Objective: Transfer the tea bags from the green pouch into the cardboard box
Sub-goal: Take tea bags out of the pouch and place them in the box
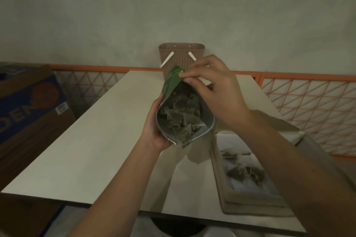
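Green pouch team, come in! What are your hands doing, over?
Left hand grips green pouch, right hand pinches its top edge. Pouch open, full of tea bags. Few already in cardboard box. Nothing blocking.

You've got one pale, cream-topped table [92, 140] w/ a plain flat top, running away from you toward the wall. Landmark = the cardboard box [248, 194]: it sits open on the table's right part, near the front edge, flaps spread flat on the top. A few tea bags [244, 172] lie inside it on a white lining. Far beyond the box, at the table's back edge, a tan perforated basket [180, 57] w/ two white handles stands upright against the wall. Left of the box the tabletop carries only arm shadows.
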{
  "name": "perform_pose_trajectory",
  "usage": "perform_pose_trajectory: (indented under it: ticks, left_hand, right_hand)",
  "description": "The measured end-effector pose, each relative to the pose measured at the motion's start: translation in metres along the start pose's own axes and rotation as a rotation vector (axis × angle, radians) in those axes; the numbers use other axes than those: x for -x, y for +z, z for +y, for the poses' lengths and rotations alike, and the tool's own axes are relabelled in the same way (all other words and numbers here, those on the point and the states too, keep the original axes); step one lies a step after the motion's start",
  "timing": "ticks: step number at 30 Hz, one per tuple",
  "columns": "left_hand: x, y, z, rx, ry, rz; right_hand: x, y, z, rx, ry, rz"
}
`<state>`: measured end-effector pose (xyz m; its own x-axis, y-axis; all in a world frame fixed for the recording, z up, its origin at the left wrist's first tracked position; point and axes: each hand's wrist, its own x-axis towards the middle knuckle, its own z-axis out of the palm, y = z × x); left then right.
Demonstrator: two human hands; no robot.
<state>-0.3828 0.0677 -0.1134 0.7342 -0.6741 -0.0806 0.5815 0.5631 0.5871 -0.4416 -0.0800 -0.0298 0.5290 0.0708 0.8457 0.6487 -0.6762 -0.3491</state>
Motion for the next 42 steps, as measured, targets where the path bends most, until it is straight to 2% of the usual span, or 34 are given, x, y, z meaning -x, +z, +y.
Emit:
perform_pose_trajectory:
  ticks: [6,9,13,14,16,20,24,28,31,36,42]
  left_hand:
    - [0.025,0.006,-0.015,0.035,-0.106,0.049]
    - [0.029,0.012,-0.017,0.059,-0.095,0.061]
    - [0.027,0.017,-0.021,0.051,-0.041,0.132]
    - [0.026,0.017,-0.022,0.059,-0.021,0.138]
    - [0.024,0.017,-0.022,0.078,0.008,0.134]
    - [0.024,0.021,-0.024,0.086,0.013,0.136]
    - [0.022,0.027,-0.027,0.097,-0.001,0.131]
    - [0.018,0.032,-0.033,0.128,-0.011,0.125]
    - [0.013,0.035,-0.039,0.159,0.014,0.134]
    - [0.007,0.037,-0.045,0.195,0.062,0.132]
    - [0.008,0.044,-0.051,0.172,0.058,0.118]
  right_hand:
    - [0.011,-0.003,0.001,0.036,0.078,0.027]
    - [0.015,-0.006,-0.004,0.041,0.093,-0.033]
    - [0.037,-0.015,-0.014,-0.2,0.301,-0.145]
    - [0.046,-0.016,-0.014,-0.183,0.307,-0.151]
    - [0.061,-0.016,-0.013,-0.045,0.347,-0.173]
    - [0.074,-0.006,-0.013,0.206,0.589,-0.305]
    - [0.075,0.005,-0.017,0.408,0.635,-0.382]
    - [0.075,0.002,-0.012,0.436,0.653,-0.334]
    - [0.074,-0.007,-0.006,0.371,0.643,-0.274]
    - [0.073,-0.032,-0.003,0.13,0.682,-0.102]
    - [0.069,-0.059,-0.008,-0.288,0.722,0.118]
